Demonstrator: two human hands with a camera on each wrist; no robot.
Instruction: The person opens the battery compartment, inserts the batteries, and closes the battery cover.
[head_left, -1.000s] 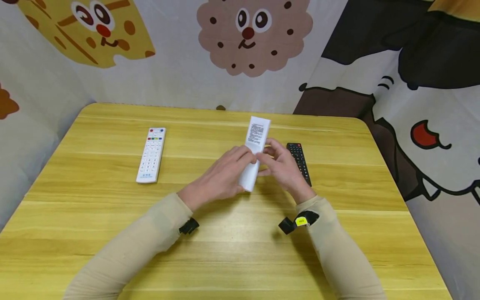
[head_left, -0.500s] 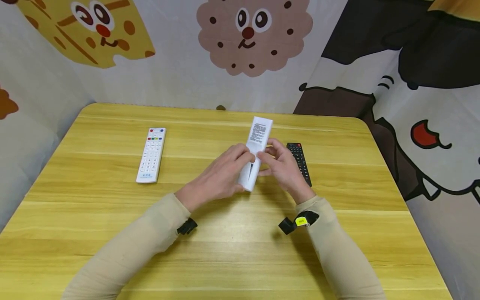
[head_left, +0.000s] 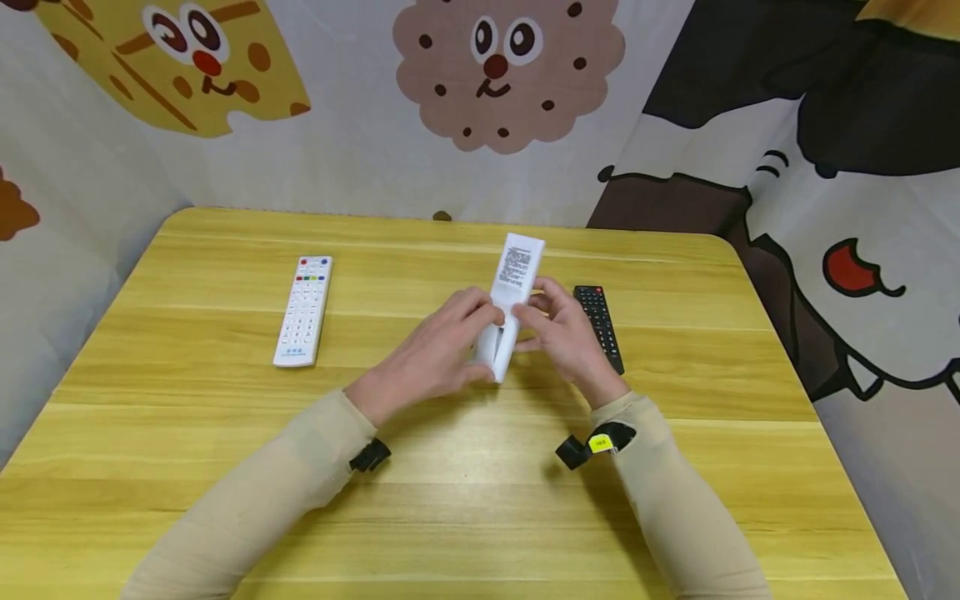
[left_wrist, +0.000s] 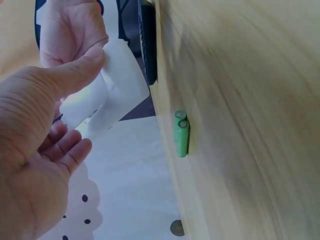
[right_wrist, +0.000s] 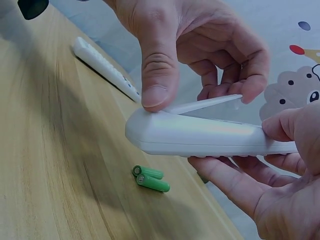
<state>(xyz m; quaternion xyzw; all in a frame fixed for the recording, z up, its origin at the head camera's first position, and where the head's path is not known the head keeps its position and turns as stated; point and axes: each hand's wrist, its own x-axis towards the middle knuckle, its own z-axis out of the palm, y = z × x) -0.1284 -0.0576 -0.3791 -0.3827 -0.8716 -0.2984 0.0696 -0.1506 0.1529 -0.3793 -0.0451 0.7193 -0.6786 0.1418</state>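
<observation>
Above the middle of a wooden table (head_left: 225,433), a left hand (head_left: 431,354) and right hand (head_left: 562,333) hold a white remote (head_left: 513,287) back-up between them, thumbs pinching its loosened battery cover (right_wrist: 205,104), with two green batteries (right_wrist: 150,179) lying on the table beneath.

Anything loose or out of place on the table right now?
Two green batteries lie loose on the wooden table, beneath the white remote that both hands hold clear of it. Its back cover is lifted at one end. The other two remotes lie flat, undisturbed.
</observation>
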